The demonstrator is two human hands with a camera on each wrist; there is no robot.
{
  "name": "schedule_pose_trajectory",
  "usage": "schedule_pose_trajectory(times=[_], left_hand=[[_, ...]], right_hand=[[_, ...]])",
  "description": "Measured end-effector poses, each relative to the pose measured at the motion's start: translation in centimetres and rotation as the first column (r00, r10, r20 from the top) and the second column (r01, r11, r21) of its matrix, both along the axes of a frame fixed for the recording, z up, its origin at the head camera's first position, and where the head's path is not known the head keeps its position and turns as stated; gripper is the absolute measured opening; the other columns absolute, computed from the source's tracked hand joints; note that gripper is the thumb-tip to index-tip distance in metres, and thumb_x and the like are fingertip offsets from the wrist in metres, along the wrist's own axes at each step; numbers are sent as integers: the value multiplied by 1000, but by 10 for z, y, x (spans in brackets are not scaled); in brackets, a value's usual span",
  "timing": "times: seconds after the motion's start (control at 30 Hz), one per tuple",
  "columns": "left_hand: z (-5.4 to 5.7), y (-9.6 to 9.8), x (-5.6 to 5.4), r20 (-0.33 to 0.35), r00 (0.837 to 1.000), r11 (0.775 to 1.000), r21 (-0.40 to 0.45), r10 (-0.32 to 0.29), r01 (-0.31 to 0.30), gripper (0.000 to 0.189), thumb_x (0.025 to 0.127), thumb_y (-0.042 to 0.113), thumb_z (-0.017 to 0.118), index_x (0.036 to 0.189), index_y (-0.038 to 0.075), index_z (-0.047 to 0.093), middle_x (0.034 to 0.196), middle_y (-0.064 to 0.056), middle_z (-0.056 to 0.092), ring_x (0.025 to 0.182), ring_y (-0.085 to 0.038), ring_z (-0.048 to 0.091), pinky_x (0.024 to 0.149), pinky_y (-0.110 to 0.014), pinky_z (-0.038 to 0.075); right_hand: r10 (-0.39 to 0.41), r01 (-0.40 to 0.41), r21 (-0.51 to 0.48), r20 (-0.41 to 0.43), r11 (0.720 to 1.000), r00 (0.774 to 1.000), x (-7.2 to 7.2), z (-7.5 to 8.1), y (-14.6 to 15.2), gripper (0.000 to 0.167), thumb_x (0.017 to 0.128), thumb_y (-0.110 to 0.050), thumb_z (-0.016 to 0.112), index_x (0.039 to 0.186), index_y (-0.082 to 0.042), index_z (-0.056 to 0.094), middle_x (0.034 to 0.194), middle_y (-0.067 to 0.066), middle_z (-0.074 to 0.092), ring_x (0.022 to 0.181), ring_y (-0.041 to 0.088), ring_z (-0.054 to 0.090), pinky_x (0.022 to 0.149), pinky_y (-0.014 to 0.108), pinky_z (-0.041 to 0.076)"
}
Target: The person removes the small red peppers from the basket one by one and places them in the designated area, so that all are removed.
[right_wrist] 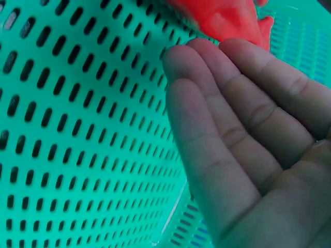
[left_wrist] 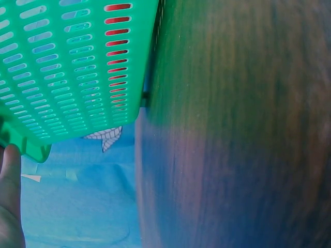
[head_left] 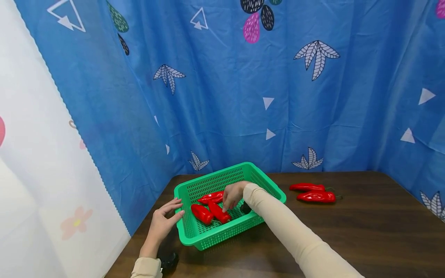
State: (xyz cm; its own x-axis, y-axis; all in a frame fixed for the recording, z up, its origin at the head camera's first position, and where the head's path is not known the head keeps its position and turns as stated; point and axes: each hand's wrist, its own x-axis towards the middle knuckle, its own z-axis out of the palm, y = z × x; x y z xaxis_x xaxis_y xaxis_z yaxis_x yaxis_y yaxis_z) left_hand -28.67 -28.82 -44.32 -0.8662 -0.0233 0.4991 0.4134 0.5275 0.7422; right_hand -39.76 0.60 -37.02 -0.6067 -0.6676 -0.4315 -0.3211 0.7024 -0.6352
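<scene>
A green plastic basket with slotted walls stands on the table. Three red peppers lie inside: one at the left, one in the middle and one behind. My left hand rests its fingers and thumb on the basket's left rim. Reaching in from the right, my right hand hangs over the peppers, fingers pointing down by the middle one. In the right wrist view its fingers are fairly straight, no pepper shows in the palm, and a blurred red pepper lies beyond the fingertips.
Two more red peppers, one behind and one in front, lie side by side on the dark wooden table, right of the basket. A blue patterned curtain hangs behind the table, with a white cloth at the left.
</scene>
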Motion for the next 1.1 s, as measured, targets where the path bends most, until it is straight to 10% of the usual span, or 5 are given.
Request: schedule_pose_trajectory(times=[0.4, 0.6, 0.8, 1.1], left_hand=[[2, 2, 7, 17, 1000, 1000, 21, 6, -7, 30, 88, 15, 78, 116, 6, 75, 134, -10, 66, 132, -3, 53, 103, -25, 50], [2, 3, 5, 22, 999, 1000, 16, 23, -23, 31, 86, 14, 79, 116, 6, 75, 134, -10, 67, 131, 0, 54, 103, -26, 51], [3, 4, 5, 8, 1000, 1000, 6, 25, -25, 31, 86, 14, 80, 116, 6, 75, 133, -10, 67, 131, -1, 54, 101, -18, 48], [3, 2, 2, 19, 1000, 1000, 2, 20, -20, 32, 87, 17, 79, 116, 4, 75, 134, -9, 66, 127, 10, 50, 99, -10, 44]], right_hand=[[-10, 13, -31, 118, 999, 993, 0, -6, -2, 20, 92, -16, 74, 109, -5, 74, 116, 6, 71, 108, 23, 70, 98, 37, 56], [52, -54, 94, 19, 994, 998, -3, -10, -3, 15, 92, -26, 74, 90, -12, 72, 89, -7, 67, 82, 5, 63, 82, 23, 56], [67, -69, 134, 19, 989, 998, 0, -7, -1, 31, 92, -30, 73, 115, -9, 75, 111, 5, 77, 103, 14, 72, 91, 28, 57], [116, -119, 161, 31, 980, 993, 2, -3, 0, 29, 94, -32, 70, 114, -12, 76, 110, 5, 77, 104, 14, 72, 96, 30, 55]])
